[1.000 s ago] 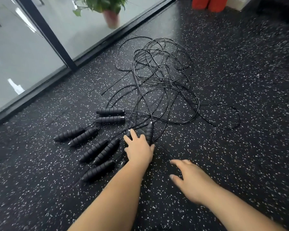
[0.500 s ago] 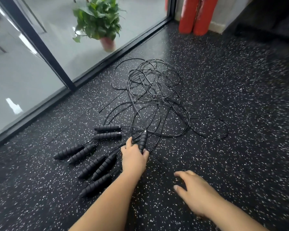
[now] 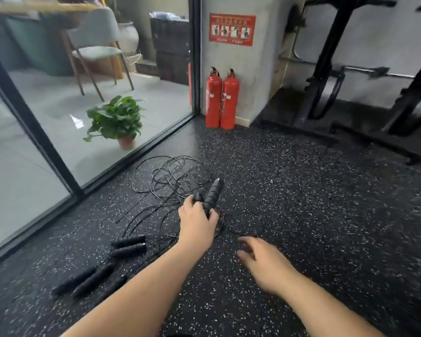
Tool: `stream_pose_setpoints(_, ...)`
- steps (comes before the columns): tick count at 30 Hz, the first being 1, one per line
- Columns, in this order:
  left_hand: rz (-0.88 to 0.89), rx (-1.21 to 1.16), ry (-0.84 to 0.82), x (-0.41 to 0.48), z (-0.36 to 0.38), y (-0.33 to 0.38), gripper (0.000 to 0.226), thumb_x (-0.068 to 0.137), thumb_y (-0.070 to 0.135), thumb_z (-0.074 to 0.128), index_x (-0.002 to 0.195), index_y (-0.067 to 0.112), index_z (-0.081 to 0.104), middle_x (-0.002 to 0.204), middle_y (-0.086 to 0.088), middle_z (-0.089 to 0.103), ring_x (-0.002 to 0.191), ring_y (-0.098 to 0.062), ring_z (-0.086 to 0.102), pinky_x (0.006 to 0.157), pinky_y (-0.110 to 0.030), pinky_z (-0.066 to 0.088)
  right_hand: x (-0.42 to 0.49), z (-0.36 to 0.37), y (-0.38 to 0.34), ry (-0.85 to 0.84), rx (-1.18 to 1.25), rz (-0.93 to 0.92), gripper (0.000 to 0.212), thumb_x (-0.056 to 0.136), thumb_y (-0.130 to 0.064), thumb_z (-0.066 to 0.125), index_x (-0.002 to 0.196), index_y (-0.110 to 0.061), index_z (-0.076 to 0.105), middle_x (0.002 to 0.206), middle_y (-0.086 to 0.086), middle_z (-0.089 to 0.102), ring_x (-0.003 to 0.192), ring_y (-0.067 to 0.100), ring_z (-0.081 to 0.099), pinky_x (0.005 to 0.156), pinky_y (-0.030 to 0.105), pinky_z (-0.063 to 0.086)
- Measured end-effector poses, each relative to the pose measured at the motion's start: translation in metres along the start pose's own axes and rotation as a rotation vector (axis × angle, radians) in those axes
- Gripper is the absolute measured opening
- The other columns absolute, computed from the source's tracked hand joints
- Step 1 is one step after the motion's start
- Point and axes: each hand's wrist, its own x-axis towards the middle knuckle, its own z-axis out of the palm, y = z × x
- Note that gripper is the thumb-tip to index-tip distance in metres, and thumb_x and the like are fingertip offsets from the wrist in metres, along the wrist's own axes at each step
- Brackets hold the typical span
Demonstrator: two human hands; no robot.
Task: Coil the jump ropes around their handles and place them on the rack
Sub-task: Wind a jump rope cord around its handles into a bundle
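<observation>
Handles [image 3: 88, 280], black and ribbed, lie in pairs on the speckled rubber floor [image 3: 326, 227] at near left. My right hand [image 3: 263, 260] hovers slack, fingers loose, holding nothing. Just beyond, my left hand [image 3: 197, 221] grasps two more such grips [image 3: 213, 193], tilted up and away, at the near edge of the tangled thin cords [image 3: 170, 176]. Farther off stand two red extinguishers [image 3: 221, 98]. The red sign [image 3: 232, 29] above them is too blurred to read.
</observation>
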Motion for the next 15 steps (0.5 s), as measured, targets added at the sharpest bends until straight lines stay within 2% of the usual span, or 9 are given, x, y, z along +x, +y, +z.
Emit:
stream_pose_setpoints(4, 0.239, -0.010, -0.003, -0.045, -0.022, 0.078, 0.041, 0.109, 0.035, 0.054, 0.136, 0.004, 0.060, 0.170, -0.011, 0.023, 0.149, -0.031, 0.023, 0.127, -0.042, 0.023, -0.046, -0.048, 0.001, 0.204, 0.174, 0.008, 0.053, 0.109, -0.058, 0.037, 0.157, -0.035, 0.041, 0.143, -0.006, 0.063, 0.124, 0.017, 0.062, 0.099, 0.035, 0.048)
stream_pose_setpoints(7, 0.455, -0.033, -0.007, -0.093, -0.035, 0.134, 0.033, 0.108, 0.031, 0.055, 0.131, 0.007, 0.059, 0.173, -0.008, 0.016, 0.154, -0.031, 0.016, 0.129, -0.042, 0.020, -0.081, -0.079, 0.005, 0.419, 0.546, 0.004, 0.056, 0.106, -0.066, 0.035, 0.152, -0.036, 0.049, 0.125, -0.007, 0.071, 0.109, 0.016, 0.069, 0.098, 0.044, 0.055)
stream_pose_setpoints(9, 0.584, -0.050, -0.017, -0.127, -0.042, 0.169, 0.030, 0.107, 0.028, 0.058, 0.130, 0.009, 0.059, 0.175, -0.005, 0.011, 0.156, -0.029, 0.012, 0.129, -0.041, 0.019, -0.108, -0.100, 0.007, 0.595, 0.801, -0.027, 0.050, 0.106, -0.066, 0.038, 0.141, -0.036, 0.060, 0.123, -0.009, 0.072, 0.114, 0.016, 0.068, 0.101, 0.043, 0.054)
stream_pose_setpoints(12, 0.751, -0.100, -0.014, -0.175, -0.051, 0.211, 0.030, 0.103, 0.020, 0.062, 0.131, 0.010, 0.059, 0.176, -0.004, 0.008, 0.156, -0.027, 0.010, 0.130, -0.040, 0.021, -0.158, -0.124, 0.007, 0.815, 1.074, -0.091, 0.032, 0.108, -0.053, 0.050, 0.126, -0.032, 0.067, 0.118, -0.010, 0.075, 0.114, 0.012, 0.070, 0.101, 0.039, 0.055)
stream_pose_setpoints(15, 0.811, -0.191, -0.041, -0.214, -0.057, 0.237, 0.036, 0.103, 0.018, 0.063, 0.138, 0.013, 0.058, 0.176, 0.004, 0.003, 0.158, -0.020, 0.006, 0.128, -0.031, 0.019, -0.204, -0.137, 0.013, 0.934, 1.138, -0.149, 0.021, 0.110, -0.035, 0.055, 0.118, -0.025, 0.071, 0.111, -0.005, 0.079, 0.106, 0.012, 0.074, 0.094, 0.037, 0.058)
